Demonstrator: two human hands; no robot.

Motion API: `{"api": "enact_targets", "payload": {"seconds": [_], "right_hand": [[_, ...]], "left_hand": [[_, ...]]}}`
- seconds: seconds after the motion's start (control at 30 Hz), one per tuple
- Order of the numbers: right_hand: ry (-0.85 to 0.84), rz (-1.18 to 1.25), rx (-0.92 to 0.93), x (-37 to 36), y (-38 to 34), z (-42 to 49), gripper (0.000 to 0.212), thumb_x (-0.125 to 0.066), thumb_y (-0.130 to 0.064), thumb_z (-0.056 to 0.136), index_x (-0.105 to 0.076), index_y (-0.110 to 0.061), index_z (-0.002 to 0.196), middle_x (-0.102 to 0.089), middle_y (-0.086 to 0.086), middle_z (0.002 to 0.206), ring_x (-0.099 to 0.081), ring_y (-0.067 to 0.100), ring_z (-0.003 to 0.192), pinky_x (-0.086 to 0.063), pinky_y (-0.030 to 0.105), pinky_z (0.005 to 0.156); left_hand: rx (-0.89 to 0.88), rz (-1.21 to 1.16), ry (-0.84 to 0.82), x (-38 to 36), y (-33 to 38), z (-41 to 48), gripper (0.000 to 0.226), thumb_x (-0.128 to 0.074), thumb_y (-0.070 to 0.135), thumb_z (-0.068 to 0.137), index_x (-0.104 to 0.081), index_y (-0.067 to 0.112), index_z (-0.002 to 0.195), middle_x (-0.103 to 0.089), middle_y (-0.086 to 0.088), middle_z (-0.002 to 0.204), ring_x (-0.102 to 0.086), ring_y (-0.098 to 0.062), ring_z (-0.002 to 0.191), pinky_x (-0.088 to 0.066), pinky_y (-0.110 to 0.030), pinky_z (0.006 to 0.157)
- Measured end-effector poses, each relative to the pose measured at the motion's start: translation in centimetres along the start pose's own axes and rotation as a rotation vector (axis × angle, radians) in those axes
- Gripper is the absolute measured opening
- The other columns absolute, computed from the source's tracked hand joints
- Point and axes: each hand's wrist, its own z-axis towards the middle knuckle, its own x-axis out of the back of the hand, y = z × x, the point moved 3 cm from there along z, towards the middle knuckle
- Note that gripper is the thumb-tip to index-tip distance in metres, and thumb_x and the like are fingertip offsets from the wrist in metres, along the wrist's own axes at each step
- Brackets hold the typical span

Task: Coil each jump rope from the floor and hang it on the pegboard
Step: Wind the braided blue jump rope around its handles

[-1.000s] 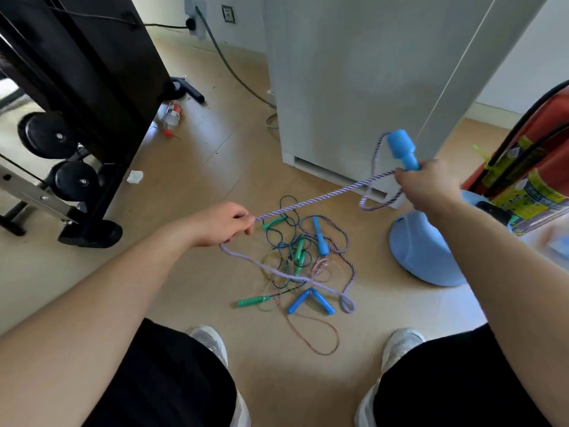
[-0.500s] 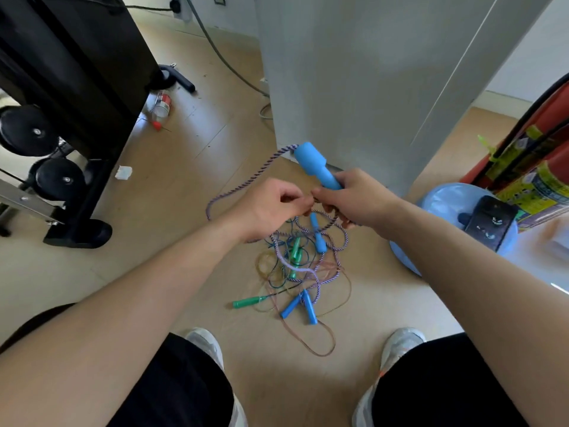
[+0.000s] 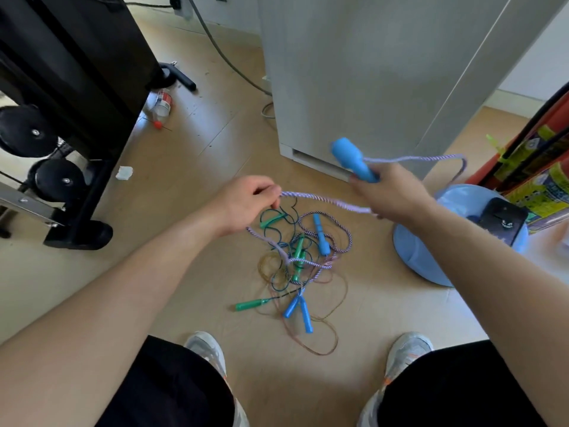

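A person's right hand gripped the light blue plastic handle of a purple-and-white braided jump rope, with one loop gathered. The left hand pinched the rope in its fingers. The rest trailed into a tangled pile of ropes on the wooden floor. Coiling seemed under way; another length would need drawing free of the tangle. A white cabinet stood close ahead and a pale blue dome lay to the right, with open floor on the left.
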Motion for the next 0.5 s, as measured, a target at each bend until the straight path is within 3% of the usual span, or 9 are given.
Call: {"api": "enact_targets", "payload": {"seconds": [0.1, 0.17, 0.27, 0.37, 0.5], "right_hand": [[-0.322, 0.405, 0.065, -2.6, -3.5, -2.1, 0.018, -0.058, -0.033, 0.098, -0.068, -0.018, 0.100, -0.062, -0.003, 0.073, -0.050, 0.016, 0.052, -0.048, 0.031, 0.055], [-0.381, 0.423, 0.121, -3.2, -4.6, -2.6, 0.020, -0.058, -0.032, 0.099, -0.067, -0.014, 0.096, -0.064, -0.002, 0.072, -0.047, 0.014, 0.052, -0.048, 0.032, 0.053], [-0.125, 0.283, 0.094, -2.1, -3.9, -1.4, 0.029, -0.061, -0.036, 0.095, -0.061, -0.011, 0.081, -0.051, 0.002, 0.066, -0.048, 0.018, 0.059, -0.044, 0.034, 0.060], [0.132, 0.266, -0.052, -0.1, -1.6, -0.1, 0.028, -0.061, -0.040, 0.093, -0.060, -0.014, 0.082, -0.048, 0.000, 0.061, -0.047, 0.021, 0.057, -0.038, 0.031, 0.056], [0.269, 0.161, -0.179, 1.2, 0.8, 0.4, 0.027, -0.056, -0.042, 0.093, -0.060, -0.015, 0.088, -0.052, 0.000, 0.067, -0.052, 0.027, 0.067, -0.035, 0.032, 0.054]], "left_hand": [[-0.083, -0.115, 0.001, -1.3, 2.1, 0.0, 0.032, -0.049, 0.041, 0.099, -0.065, 0.032, 0.074, -0.044, 0.015, 0.051, -0.044, -0.015, 0.056, -0.038, -0.034, 0.063], [-0.072, -0.143, 0.021, -1.4, 2.4, 0.3, 0.032, -0.051, 0.036, 0.101, -0.064, 0.026, 0.074, -0.048, 0.017, 0.048, -0.045, -0.007, 0.051, -0.038, -0.033, 0.064], [-0.042, -0.164, -0.019, -1.4, 1.9, 0.3, 0.033, -0.048, 0.039, 0.101, -0.065, 0.024, 0.077, -0.048, 0.015, 0.050, -0.045, -0.011, 0.053, -0.040, -0.034, 0.065], [0.043, -0.106, -0.098, -1.4, 0.4, 0.0, 0.037, -0.042, 0.030, 0.106, -0.062, 0.019, 0.078, -0.047, 0.006, 0.059, -0.045, -0.019, 0.060, -0.041, -0.036, 0.067], [0.177, 0.176, -0.119, -0.1, -1.9, -0.7, 0.039, -0.039, 0.029, 0.107, -0.059, 0.022, 0.074, -0.055, 0.003, 0.070, -0.051, -0.016, 0.066, -0.041, -0.031, 0.068]]}}
